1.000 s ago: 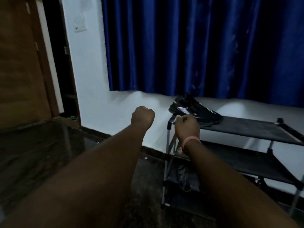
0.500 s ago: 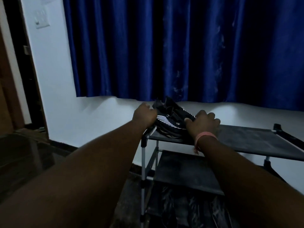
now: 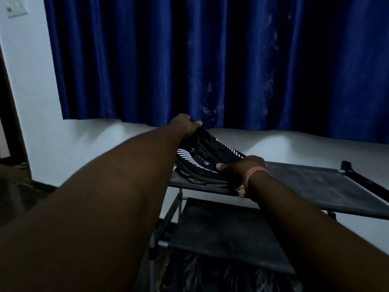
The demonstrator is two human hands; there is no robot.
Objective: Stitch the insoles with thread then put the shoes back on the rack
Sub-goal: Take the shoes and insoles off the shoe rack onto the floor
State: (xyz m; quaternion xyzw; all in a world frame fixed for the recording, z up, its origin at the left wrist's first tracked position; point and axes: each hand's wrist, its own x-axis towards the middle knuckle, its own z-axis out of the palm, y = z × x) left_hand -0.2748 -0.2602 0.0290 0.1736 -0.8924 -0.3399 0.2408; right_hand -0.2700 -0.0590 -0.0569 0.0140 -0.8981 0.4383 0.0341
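A pair of black shoes with white stripes (image 3: 202, 159) lies on the left end of the top shelf of a black shoe rack (image 3: 311, 186). My left hand (image 3: 184, 126) grips the heel end of the shoes, fingers curled over the collar. My right hand (image 3: 242, 165), with a pink band at the wrist, holds the toe end with the thumb pressed on the side. The insoles and any thread are hidden.
The rack has a lower shelf (image 3: 227, 234) and dark, crumpled things on the bottom level (image 3: 221, 275). A blue curtain (image 3: 210, 60) hangs behind, above a white wall. A dark doorway (image 3: 8, 123) stands at the left.
My view moved closer to the rack. Both hands went from closed fists in the air to the shoes, and now hold them at heel and toe.
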